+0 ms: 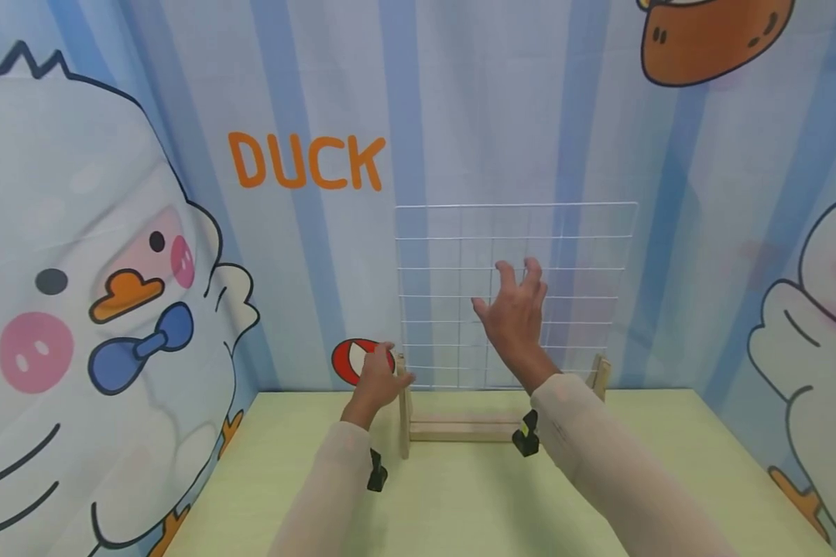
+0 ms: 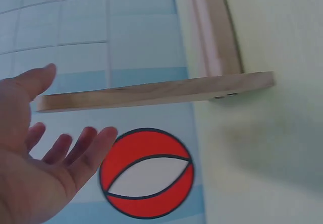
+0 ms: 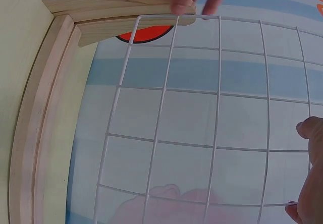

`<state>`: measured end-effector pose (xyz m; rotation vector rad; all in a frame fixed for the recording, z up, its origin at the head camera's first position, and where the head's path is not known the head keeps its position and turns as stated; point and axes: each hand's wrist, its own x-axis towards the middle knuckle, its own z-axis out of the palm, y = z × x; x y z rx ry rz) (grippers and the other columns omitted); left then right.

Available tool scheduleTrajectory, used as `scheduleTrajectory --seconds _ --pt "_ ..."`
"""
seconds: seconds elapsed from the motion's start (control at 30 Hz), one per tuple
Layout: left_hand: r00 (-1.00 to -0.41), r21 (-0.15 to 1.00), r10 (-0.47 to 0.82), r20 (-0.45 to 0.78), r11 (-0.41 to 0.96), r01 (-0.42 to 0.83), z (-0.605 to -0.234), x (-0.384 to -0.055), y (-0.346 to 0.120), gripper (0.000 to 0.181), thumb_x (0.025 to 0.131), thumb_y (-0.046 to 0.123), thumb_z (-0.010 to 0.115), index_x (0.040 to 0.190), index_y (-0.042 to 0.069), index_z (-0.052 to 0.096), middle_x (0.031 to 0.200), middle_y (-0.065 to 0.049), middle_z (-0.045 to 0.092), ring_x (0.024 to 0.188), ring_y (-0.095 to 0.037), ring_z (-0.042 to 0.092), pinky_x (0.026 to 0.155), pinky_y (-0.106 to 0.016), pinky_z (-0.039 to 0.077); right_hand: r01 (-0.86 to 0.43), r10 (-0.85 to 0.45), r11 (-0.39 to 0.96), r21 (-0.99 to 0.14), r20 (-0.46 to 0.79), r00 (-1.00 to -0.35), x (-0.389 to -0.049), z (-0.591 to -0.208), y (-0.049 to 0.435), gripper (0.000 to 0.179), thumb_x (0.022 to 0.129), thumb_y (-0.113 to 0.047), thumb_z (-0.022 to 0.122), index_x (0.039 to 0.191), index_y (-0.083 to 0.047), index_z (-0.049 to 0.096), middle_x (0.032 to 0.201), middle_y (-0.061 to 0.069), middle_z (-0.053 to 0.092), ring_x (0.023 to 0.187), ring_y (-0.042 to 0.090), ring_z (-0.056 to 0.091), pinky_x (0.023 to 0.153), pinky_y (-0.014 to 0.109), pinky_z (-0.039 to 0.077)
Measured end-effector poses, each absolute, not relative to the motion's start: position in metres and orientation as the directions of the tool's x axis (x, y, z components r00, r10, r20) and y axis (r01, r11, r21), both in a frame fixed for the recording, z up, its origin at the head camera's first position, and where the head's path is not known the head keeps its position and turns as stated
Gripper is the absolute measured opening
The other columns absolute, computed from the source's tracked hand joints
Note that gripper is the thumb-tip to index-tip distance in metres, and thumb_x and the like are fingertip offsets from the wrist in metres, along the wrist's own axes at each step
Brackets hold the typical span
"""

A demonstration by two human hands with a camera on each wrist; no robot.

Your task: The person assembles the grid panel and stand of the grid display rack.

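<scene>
A white wire grid panel [image 1: 446, 296] stands upright in a wooden stand [image 1: 460, 431] with two end posts and a crossbar. My left hand [image 1: 379, 379] is at the top of the left post [image 2: 156, 90]. In the left wrist view its thumb and fingers spread to either side of the post's tip, with gaps showing. Before the middle of the grid is my right hand [image 1: 519, 317], raised with fingers spread and slightly bent. The right wrist view catches only part of that hand [image 3: 313, 168] beside the wires [image 3: 216, 146]; contact cannot be made out.
The stand is at the back of a pale yellow table [image 1: 460, 503], close to a striped curtain [image 1: 501, 100] printed with ducks and lettering. A printed red-and-white ball [image 2: 146, 206] shows behind the left post. Small black devices [image 1: 526, 435] sit at both wrists.
</scene>
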<state>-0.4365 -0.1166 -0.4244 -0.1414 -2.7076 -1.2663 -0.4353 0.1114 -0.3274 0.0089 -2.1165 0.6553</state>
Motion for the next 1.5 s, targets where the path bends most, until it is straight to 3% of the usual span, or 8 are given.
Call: scheduleTrajectory --seconds 0.17,0.4,0.67,1.1,1.33,1.5 --pt "-0.959 0.767 -0.055 0.279 0.614 0.188 -0.388 -0.435 -0.114 0.076 0.085 0.035 0.069 0.145 0.016 0.027 0.143 -0.019 0.03 0.108 -0.032 0.056 0.095 -0.048 0.049 -0.259 0.218 0.859 -0.442 0.773 -0.595 -0.434 -0.327 0.11 0.066 0.072 -0.03 0.083 0.128 -0.012 0.053 0.144 0.018 0.032 0.114 0.038 0.044 0.084 0.046 0.053" --pt "-0.91 0.765 -0.134 0.393 0.597 0.242 -0.346 -0.432 -0.102 0.083 0.084 0.039 0.07 0.148 0.021 0.019 0.145 -0.016 0.025 0.119 -0.031 0.047 0.091 -0.044 0.052 -0.257 0.213 0.858 -0.445 0.764 -0.609 -0.433 -0.328 0.11 0.065 0.074 -0.031 0.082 0.129 -0.012 0.052 0.145 0.017 0.031 0.115 0.037 0.044 0.085 0.047 0.052" --pt "-0.827 0.677 -0.183 0.531 0.678 0.285 -0.308 -0.433 -0.076 0.091 0.082 0.042 0.071 0.151 0.031 0.012 0.139 -0.012 0.032 0.115 -0.027 0.045 0.061 -0.037 0.05 -0.265 0.208 0.86 -0.436 0.774 -0.598 -0.435 -0.33 0.111 0.065 0.073 -0.031 0.083 0.128 -0.012 0.053 0.144 0.018 0.032 0.114 0.038 0.045 0.083 0.047 0.052" --pt "-0.771 0.636 -0.272 0.576 0.741 0.214 -0.293 -0.441 -0.05 0.089 0.082 0.034 0.073 0.148 0.025 0.015 0.126 -0.014 0.043 0.104 -0.03 0.051 0.069 -0.044 0.054 -0.268 0.198 0.864 -0.427 0.776 -0.598 -0.434 -0.331 0.112 0.064 0.072 -0.03 0.083 0.127 -0.015 0.054 0.144 0.018 0.032 0.109 0.039 0.046 0.078 0.047 0.05" --pt "-0.775 0.65 -0.278 0.568 0.729 0.214 -0.294 -0.44 -0.051 0.086 0.084 0.032 0.071 0.148 0.024 0.015 0.125 -0.016 0.043 0.098 -0.03 0.051 0.072 -0.041 0.054 -0.327 0.13 0.862 -0.388 0.792 -0.596 -0.433 -0.334 0.118 0.067 0.072 -0.028 0.083 0.13 -0.014 0.053 0.144 0.02 0.033 0.11 0.039 0.045 0.083 0.049 0.049" --pt "-0.77 0.636 -0.272 0.578 0.742 0.215 -0.295 -0.44 -0.049 0.085 0.084 0.033 0.07 0.148 0.024 0.015 0.126 -0.016 0.043 0.096 -0.032 0.051 0.072 -0.041 0.054 -0.323 0.11 0.879 -0.352 0.807 -0.58 -0.433 -0.332 0.127 0.072 0.075 -0.031 0.079 0.138 -0.019 0.045 0.142 0.019 0.034 0.108 0.036 0.048 0.08 0.048 0.051"
